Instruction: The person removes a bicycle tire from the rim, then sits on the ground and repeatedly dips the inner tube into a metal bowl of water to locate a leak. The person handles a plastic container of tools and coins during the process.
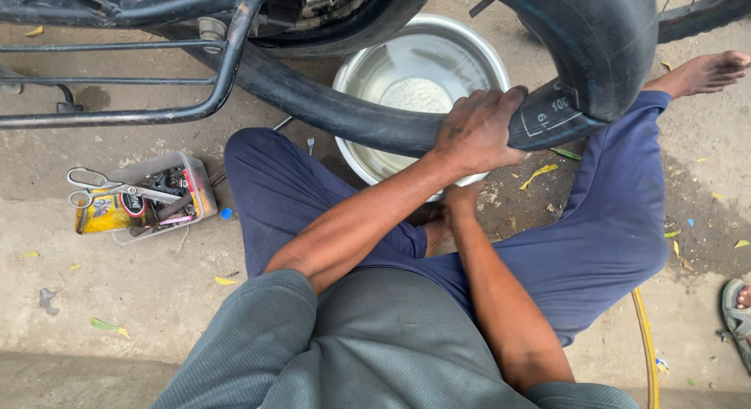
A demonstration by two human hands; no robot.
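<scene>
**Tube held over the water basin**

The left hand (477, 131) is clamped over the black rubber inner tube (368, 120), which arches across the near rim of the round steel basin of water (469, 57); the right hand (461, 199) sits below it, its grip hidden, so I cannot tell. A wet tube could slip from one hand; the black metal frame (223, 65) crowds the left; a clear plastic box with scissors (141, 196) lies on the concrete ground (156, 292).

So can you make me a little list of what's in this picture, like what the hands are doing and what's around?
left hand: grips the black inner tube, palm over the top
right hand: low beneath the left one, mostly hidden, grasp unclear
steel basin: under the tube, holding water
plastic box: on the ground by the left knee, scissors on top
surface: dusty concrete with fallen leaves
</scene>
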